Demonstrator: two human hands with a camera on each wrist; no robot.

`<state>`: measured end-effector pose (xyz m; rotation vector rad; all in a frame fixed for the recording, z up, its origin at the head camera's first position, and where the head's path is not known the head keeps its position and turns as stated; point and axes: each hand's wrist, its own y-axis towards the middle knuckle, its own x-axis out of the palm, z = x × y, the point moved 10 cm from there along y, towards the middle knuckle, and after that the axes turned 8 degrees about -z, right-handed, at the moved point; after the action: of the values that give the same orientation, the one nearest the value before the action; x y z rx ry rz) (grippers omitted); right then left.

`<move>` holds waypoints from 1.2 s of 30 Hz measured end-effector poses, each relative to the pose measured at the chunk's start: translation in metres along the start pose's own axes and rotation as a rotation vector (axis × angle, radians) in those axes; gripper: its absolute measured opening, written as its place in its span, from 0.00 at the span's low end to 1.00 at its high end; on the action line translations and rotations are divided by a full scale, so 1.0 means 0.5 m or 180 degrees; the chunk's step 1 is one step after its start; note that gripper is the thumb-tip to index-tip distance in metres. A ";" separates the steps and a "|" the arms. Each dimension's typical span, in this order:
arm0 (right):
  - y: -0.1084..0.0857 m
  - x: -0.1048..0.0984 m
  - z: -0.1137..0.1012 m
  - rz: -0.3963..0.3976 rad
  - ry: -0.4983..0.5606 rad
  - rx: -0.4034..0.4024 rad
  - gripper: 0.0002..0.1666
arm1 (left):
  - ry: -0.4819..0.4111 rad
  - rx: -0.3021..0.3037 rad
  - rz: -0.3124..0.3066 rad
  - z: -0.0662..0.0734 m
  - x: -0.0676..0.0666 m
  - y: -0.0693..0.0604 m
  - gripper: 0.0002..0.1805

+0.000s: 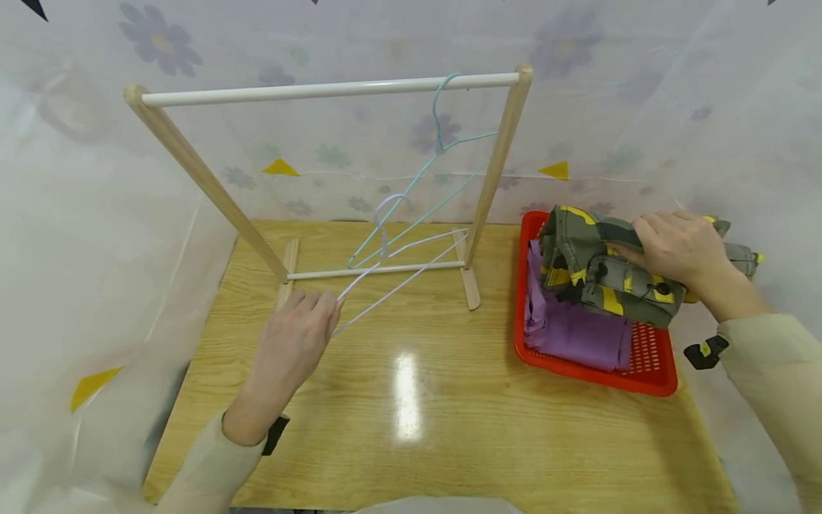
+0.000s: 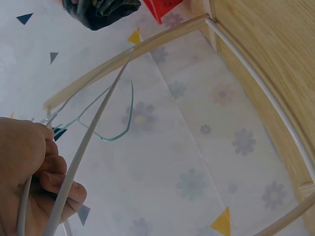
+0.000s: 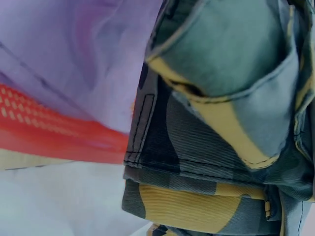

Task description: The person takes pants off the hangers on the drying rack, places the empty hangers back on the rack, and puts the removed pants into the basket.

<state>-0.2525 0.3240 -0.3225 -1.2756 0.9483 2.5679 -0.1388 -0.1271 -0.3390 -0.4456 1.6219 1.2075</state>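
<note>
My left hand [image 1: 300, 334] grips the left end of a pale lilac wire hanger [image 1: 411, 280], held in front of the clothes rack [image 1: 327, 90]. In the left wrist view, the fingers curl round the hanger's wires [image 2: 93, 125]. On the right, my right hand [image 1: 681, 246] grips a folded green, black and yellow camouflage garment [image 1: 636, 293] over the red basket [image 1: 597, 371]. Its flap and stitched edges fill much of the right wrist view. A folded purple garment [image 1: 578, 335] lies in the basket, partly covered by the camouflage one.
A teal hanger [image 1: 439, 143] hangs from the right part of the rack's white top bar. The rack has wooden side posts [image 1: 205, 178] and a white lower bar [image 1: 424, 268]. It stands at the back of the wooden table [image 1: 359, 414], before a flowered curtain [image 1: 257, 143].
</note>
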 end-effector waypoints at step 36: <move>-0.120 0.214 -0.042 -0.2265 0.0704 0.0706 0.36 | 0.0005 0.0030 -0.0084 0.003 0.003 -0.006 0.19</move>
<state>-0.2843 0.3424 -0.4414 -1.5033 0.6233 1.7638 -0.1361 -0.1268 -0.3417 -0.4607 1.6178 1.1797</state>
